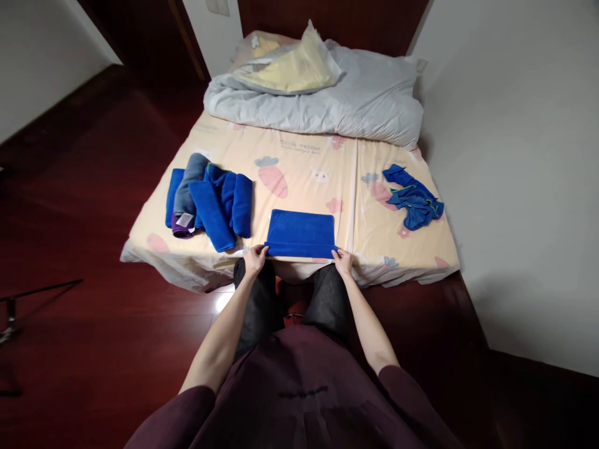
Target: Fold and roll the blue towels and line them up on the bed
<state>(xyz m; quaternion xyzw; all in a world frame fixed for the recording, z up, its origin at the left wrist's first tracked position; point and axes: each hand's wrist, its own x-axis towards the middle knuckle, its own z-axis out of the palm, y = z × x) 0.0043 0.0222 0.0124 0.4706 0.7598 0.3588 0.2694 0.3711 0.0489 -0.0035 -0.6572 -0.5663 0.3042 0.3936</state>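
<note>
A folded blue towel (300,232) lies flat at the near edge of a mattress (304,162) with a cream carrot-print sheet. My left hand (255,257) pinches the towel's near left corner. My right hand (343,260) pinches its near right corner. Both hands are closed on the cloth. To the left sits a pile of rolled and folded towels (210,199), blue with one grey and one purple. A crumpled blue cloth (412,198) lies on the right part of the mattress.
A grey duvet (327,93) with a yellow pillow (290,65) is bunched at the head of the mattress. White walls stand to the right and far left. Dark red wood floor (84,249) surrounds the mattress; a thin black stand leg (28,293) lies at left.
</note>
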